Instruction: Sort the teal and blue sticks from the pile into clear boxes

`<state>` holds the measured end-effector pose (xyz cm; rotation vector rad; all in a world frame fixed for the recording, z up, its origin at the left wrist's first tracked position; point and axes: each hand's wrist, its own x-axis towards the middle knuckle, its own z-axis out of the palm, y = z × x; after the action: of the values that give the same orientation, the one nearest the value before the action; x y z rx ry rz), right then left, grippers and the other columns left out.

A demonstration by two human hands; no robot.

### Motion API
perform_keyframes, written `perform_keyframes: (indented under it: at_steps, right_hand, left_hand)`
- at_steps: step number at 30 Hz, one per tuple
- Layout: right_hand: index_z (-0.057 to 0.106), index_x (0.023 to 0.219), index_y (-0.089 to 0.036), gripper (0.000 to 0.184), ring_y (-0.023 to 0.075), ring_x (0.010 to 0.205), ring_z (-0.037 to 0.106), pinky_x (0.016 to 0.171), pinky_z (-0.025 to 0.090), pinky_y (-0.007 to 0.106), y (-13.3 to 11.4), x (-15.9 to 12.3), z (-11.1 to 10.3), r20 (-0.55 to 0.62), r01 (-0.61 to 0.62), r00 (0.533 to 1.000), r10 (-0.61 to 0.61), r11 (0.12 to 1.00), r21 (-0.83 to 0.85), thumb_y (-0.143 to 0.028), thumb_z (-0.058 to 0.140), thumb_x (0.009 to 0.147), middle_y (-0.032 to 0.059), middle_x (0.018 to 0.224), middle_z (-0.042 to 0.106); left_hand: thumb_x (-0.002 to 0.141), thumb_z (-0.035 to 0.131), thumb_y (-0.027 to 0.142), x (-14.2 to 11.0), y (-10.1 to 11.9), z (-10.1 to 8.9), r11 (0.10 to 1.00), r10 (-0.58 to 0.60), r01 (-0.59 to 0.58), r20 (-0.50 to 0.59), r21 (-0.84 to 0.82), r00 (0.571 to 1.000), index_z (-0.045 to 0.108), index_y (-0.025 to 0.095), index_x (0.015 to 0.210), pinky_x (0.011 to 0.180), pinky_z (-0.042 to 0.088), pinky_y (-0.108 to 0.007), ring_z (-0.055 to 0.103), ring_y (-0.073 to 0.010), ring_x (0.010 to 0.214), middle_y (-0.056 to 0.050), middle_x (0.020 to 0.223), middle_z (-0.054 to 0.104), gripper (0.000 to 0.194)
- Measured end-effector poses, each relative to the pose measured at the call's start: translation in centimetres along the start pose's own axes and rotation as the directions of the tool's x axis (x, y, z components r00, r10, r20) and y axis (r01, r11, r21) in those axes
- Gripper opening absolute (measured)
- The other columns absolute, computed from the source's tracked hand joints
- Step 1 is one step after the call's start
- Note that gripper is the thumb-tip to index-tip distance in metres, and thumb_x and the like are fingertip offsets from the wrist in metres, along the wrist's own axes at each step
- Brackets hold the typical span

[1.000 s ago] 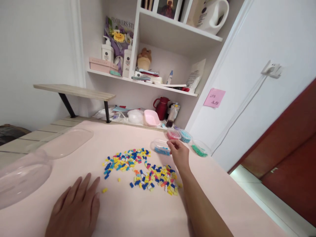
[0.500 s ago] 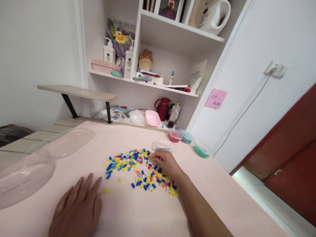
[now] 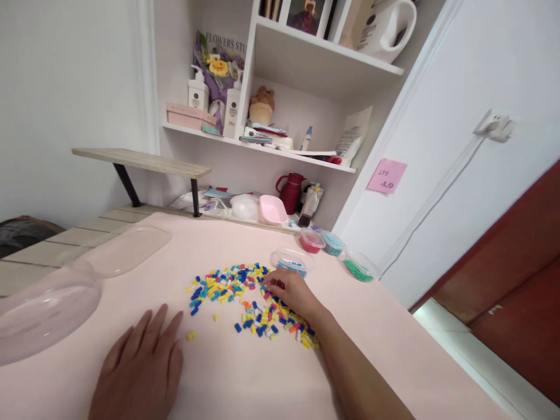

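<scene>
- Brick pile (image 3: 266, 318): on table (image 3: 245, 379), thin spread, likely for easy picking.
- Right hand (image 3: 286, 286): curled over pile's right side (can't tell if gripping).
- Left hand (image 3: 142, 361): flat, left of pile, likely bracing.
- Clear tub (image 3: 301, 256): just behind pile, presumably handy.

Left hand (image 3: 140, 363) lies flat; right fingers (image 3: 276, 275) curl.
</scene>
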<state>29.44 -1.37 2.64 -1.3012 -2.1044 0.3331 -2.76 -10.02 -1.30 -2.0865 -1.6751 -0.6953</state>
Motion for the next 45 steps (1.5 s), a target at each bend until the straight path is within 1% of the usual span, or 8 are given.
perform_keyframes:
  at_steps: [8,14,23,33,38,41,43,45]
  right_hand:
    - [0.076,0.094,-0.027,0.02,0.0183,0.087,0.067,0.081,0.05,0.029,0.2,0.1,0.4,0.018,0.011,1.0,-0.011,0.999,-0.036,-0.015,0.061,0.089,0.0028,0.095,0.074]
    - [0.078,0.097,-0.029,0.023,0.0182,0.089,0.067,0.081,0.048,0.027,-0.1,0.4,0.3,0.035,-0.033,0.999,0.039,0.987,-0.159,-0.015,0.062,0.088,0.0026,0.099,0.074]
    - [0.077,0.101,-0.031,0.022,0.0178,0.09,0.067,0.074,0.045,0.024,-0.8,0.7,-0.3,0.092,-0.074,0.99,0.107,0.95,-0.304,-0.019,0.065,0.087,0.0028,0.102,0.073]
    - [0.074,0.099,-0.027,0.02,0.0181,0.089,0.066,0.069,0.041,0.025,-2.8,0.6,-0.4,0.139,-0.023,0.986,0.096,0.892,-0.451,-0.019,0.058,0.09,0.0033,0.101,0.073]
    - [0.073,0.091,-0.025,0.01,0.0175,0.085,0.067,0.071,0.042,0.025,-2.7,0.2,-0.7,0.037,-0.058,0.996,0.076,0.932,-0.359,-0.022,0.065,0.087,0.0015,0.096,0.074]
    - [0.073,0.094,-0.026,0.012,0.0171,0.083,0.066,0.074,0.044,0.026,-2.3,-0.1,-1.7,-0.131,-0.075,0.991,0.038,0.954,-0.289,-0.026,0.062,0.09,0.0015,0.095,0.075]
    - [0.073,0.097,-0.026,0.016,0.0175,0.081,0.066,0.075,0.045,0.027,-1.8,-0.3,-2.5,-0.31,-0.153,0.948,0.066,0.952,-0.266,-0.031,0.058,0.092,0.0022,0.096,0.075]
    - [0.073,0.099,-0.025,0.023,0.0189,0.078,0.065,0.071,0.044,0.029,-1.0,-0.3,-3.4,-0.467,-0.284,0.873,0.137,0.923,-0.26,-0.038,0.055,0.093,0.003,0.091,0.074]
  left_hand:
    - [0.085,0.032,0.038,0.0,0.1,-0.1,1.0,-0.014,0.014,0.002,0.027,1.0,0.069,0.02,0.123,0.107,0.04,-0.05,0.055,-0.0301,0.128,-0.01,0.135,0.064,0.056]
    - [0.085,0.033,0.039,0.0,0.0,0.0,0.999,-0.016,0.016,0.004,0.028,1.0,0.068,0.019,0.124,0.107,0.039,-0.051,0.055,-0.0305,0.128,-0.011,0.135,0.064,0.056]
    - [0.085,0.034,0.038,-0.1,-0.1,0.2,1.0,0.004,-0.004,-0.005,0.016,1.0,0.068,0.018,0.124,0.107,0.039,-0.052,0.054,-0.0316,0.129,-0.012,0.135,0.064,0.056]
    - [0.085,0.033,0.039,0.0,0.0,0.0,1.0,-0.003,0.003,0.0,0.027,1.0,0.069,0.018,0.123,0.106,0.04,-0.051,0.056,-0.0307,0.128,-0.011,0.134,0.065,0.057]
    - [0.085,0.035,0.038,-0.1,-0.1,0.0,1.0,0.017,-0.017,-0.025,0.009,1.0,0.069,0.017,0.123,0.106,0.039,-0.053,0.055,-0.0326,0.127,-0.014,0.134,0.064,0.055]
    - [0.085,0.035,0.037,-0.1,-0.1,-0.1,0.999,0.033,-0.033,-0.027,0.018,0.999,0.069,0.017,0.123,0.105,0.039,-0.053,0.055,-0.0333,0.127,-0.014,0.134,0.064,0.054]
    - [0.086,0.035,0.037,-0.1,-0.1,-0.1,0.999,0.036,-0.035,-0.026,0.029,0.999,0.069,0.017,0.123,0.105,0.039,-0.052,0.055,-0.0331,0.127,-0.014,0.135,0.064,0.054]
    - [0.086,0.034,0.037,-0.1,0.0,-0.2,0.999,0.032,-0.032,-0.019,0.04,0.999,0.068,0.018,0.124,0.106,0.039,-0.052,0.054,-0.0325,0.128,-0.013,0.136,0.063,0.054]
